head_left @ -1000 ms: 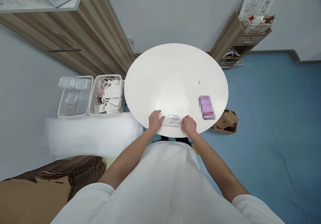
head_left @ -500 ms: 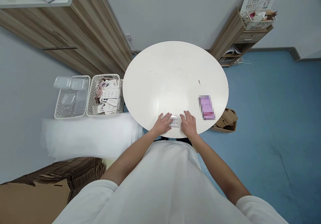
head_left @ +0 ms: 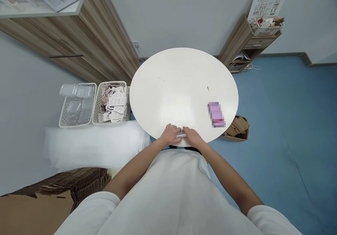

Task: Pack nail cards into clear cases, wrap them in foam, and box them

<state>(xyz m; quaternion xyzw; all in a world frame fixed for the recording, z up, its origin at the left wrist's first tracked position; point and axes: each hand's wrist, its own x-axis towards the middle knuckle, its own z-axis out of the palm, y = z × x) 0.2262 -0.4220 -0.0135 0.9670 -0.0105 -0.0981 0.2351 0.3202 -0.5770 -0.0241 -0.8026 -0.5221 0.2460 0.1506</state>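
Note:
Near the front edge of the white round table [head_left: 168,87], a small translucent whitish bundle [head_left: 180,135] lies across between my two hands. My left hand [head_left: 170,134] has its fingers curled over the bundle's left end. At the right end, my right hand [head_left: 192,136] grips it with bent fingers. Only a narrow middle strip of the bundle shows; its ends are hidden under my fingers. A purple pixelated object [head_left: 216,114] rests on the tabletop right of my hands.
Left of the table stand a white basket of printed cards [head_left: 112,103] and a white basket of clear plastic boxes [head_left: 77,105]. A stack of translucent white sheets [head_left: 94,143] lies before them, above folded cardboard [head_left: 39,207]. A cardboard box [head_left: 237,129] stands on the floor at right.
The flat clear piece with round spots now appears as a narrow bundle. The thin sheet edge beyond it no longer shows. Both hands moved nearer my body and closer together, fingers curling in.

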